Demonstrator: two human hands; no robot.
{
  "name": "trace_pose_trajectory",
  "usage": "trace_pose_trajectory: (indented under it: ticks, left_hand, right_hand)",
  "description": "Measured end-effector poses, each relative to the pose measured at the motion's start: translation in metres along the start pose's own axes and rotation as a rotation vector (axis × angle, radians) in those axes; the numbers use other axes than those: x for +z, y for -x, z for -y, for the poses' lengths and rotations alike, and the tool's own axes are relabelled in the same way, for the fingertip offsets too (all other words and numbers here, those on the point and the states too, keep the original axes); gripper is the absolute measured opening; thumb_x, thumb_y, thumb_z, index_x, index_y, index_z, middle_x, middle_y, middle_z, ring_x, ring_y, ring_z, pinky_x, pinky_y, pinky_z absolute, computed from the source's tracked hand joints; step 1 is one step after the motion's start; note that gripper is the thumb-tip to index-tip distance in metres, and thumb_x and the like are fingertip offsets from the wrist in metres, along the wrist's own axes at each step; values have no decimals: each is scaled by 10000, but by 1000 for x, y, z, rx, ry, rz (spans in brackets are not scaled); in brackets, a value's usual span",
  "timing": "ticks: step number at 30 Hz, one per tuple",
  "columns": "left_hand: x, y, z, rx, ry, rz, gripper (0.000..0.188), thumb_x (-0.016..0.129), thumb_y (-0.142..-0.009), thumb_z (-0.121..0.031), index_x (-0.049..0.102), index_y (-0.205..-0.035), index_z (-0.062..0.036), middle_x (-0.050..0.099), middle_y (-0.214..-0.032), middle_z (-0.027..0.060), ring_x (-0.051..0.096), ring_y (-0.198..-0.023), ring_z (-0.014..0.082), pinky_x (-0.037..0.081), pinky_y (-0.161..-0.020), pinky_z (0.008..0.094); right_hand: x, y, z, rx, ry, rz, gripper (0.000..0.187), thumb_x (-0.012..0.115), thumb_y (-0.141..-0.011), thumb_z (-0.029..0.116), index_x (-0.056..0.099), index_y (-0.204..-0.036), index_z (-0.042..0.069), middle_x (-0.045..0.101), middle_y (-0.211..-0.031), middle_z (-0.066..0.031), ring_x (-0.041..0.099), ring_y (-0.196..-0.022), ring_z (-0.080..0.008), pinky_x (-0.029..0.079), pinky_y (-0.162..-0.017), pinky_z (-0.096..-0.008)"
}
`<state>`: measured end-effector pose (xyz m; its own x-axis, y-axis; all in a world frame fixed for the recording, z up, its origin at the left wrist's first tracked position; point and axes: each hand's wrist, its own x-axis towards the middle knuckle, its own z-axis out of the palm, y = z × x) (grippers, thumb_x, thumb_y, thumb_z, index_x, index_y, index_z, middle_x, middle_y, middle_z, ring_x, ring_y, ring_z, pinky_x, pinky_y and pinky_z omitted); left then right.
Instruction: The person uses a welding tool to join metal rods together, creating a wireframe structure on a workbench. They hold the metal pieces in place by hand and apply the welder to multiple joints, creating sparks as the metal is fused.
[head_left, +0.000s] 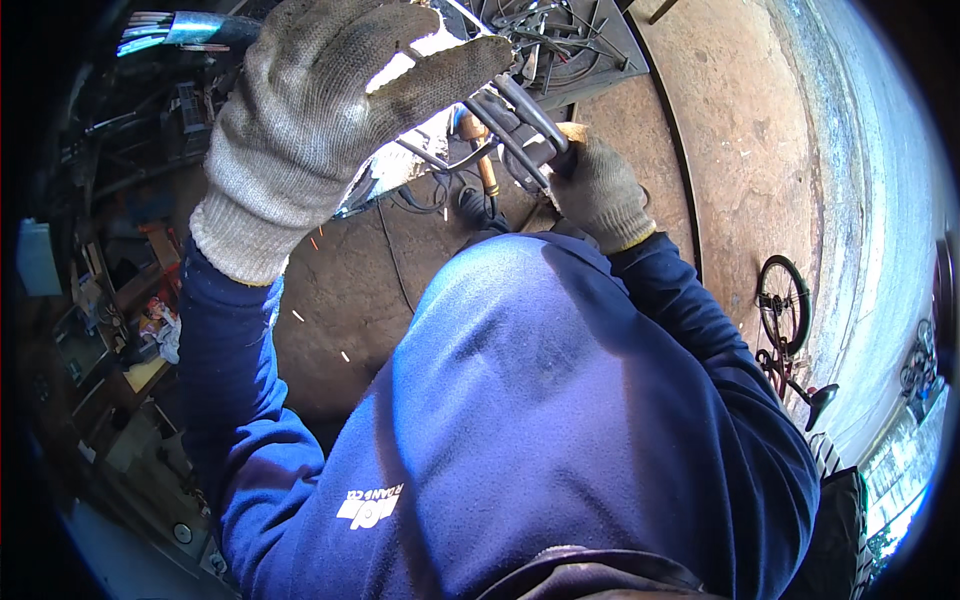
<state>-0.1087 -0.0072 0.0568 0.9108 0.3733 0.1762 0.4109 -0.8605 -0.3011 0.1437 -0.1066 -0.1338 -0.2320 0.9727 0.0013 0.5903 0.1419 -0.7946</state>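
Note:
My left hand [330, 110] wears a soiled grey knit glove and is raised at the upper left. Its thumb stretches to the right, apart from the fingers, with white glare showing in the gap. I cannot make out anything held there. My right hand [605, 190], gloved too, is closed round the end of a dark, pronged metal tool [530, 115] that looks like a welding electrode holder. Its bars reach up-left toward the left thumb. Below them hangs a tool with a wooden handle [487, 173]. Orange and white sparks [313, 242] show beneath my left hand.
A metal table [620, 65] with a heap of dark rods and scraps [545, 40] stands at the top. A cable [393, 255] trails down to the brown floor. Cluttered shelves [120, 290] line the left; a bicycle [785, 310] stands at the right.

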Motion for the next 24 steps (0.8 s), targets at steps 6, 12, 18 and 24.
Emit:
trace_pose_trajectory:
  ticks: [6, 12, 18, 24]
  left_hand:
    - [4, 7, -1, -67, -10, 1, 498, 771, -768, -169, 630, -1242, -230, 588, -1265, 73, 537, -1244, 328, 482, -1032, 477]
    - [12, 10, -5, -106, 29, 12, 572, 741, -779, -141, 591, -1318, -260, 574, -1244, 55, 557, -1200, 297, 478, -1030, 469]
    - [21, -9, 2, 39, -33, -257, 337, 727, -752, -160, 709, -1071, -268, 591, -877, -20, 607, -910, 223, 526, -707, 419]
    - [6, -13, -11, -50, 50, -268, 325, 732, -767, -147, 714, -1069, -267, 596, -894, -19, 605, -912, 212, 521, -706, 410]
  right_hand:
    - [2, -2, 2, -39, 3, -28, 267, 639, -847, 84, 645, -1114, 77, 693, -950, -163, 690, -919, -344, 544, -784, -411]
    - [-5, -1, 4, 5, 19, 16, 309, 693, -839, 117, 628, -1132, 40, 681, -1027, -146, 689, -954, -267, 543, -827, -372]
    - [0, -2, 2, 318, -90, 48, 455, 722, -847, 216, 588, -1236, 23, 715, -949, -160, 712, -873, -272, 564, -760, -387]
    - [2, -2, -6, 296, -68, 57, 491, 739, -840, 187, 573, -1266, 7, 719, -946, -157, 719, -848, -233, 571, -738, -362]
